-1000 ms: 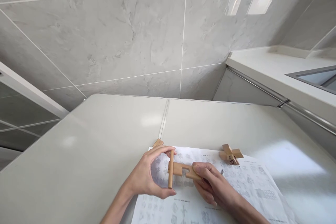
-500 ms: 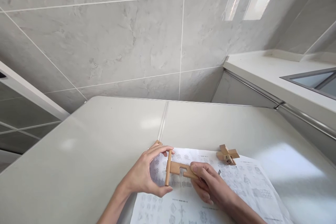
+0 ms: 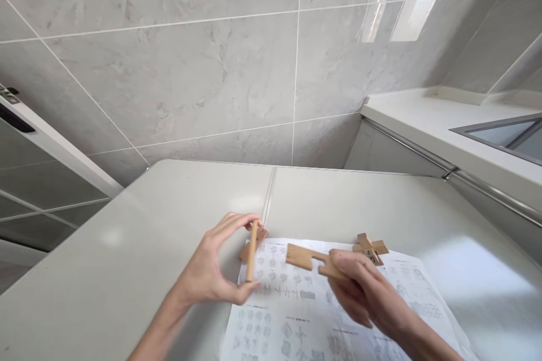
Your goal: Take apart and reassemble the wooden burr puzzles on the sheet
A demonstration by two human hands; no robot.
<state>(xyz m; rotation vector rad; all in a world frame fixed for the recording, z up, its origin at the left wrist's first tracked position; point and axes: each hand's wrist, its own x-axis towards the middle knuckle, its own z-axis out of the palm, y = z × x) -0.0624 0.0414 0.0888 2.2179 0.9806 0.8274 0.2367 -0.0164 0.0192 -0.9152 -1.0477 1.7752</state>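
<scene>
My left hand (image 3: 214, 265) pinches a slim wooden bar (image 3: 251, 251) upright between thumb and fingertips, above the left edge of a printed instruction sheet (image 3: 296, 321). My right hand (image 3: 364, 293) grips one end of a flat notched wooden piece (image 3: 305, 258), held level over the sheet. The two pieces are apart, a hand's width between them. A small wooden piece (image 3: 249, 247) lies on the table just behind the bar. A partly assembled wooden cross (image 3: 369, 248) rests at the sheet's far right corner.
The sheet lies on a pale grey table (image 3: 161, 237) with a seam (image 3: 267, 203) down its middle. A tiled wall (image 3: 190, 67) rises behind. A white counter (image 3: 432, 118) with a sunken sink (image 3: 503, 132) stands at the right, and a glass-fronted cabinet (image 3: 38, 180) at the left.
The bar and the notched piece were joined together; now they are separated. My left hand has drawn the bar left and my right hand has carried the notched piece right.
</scene>
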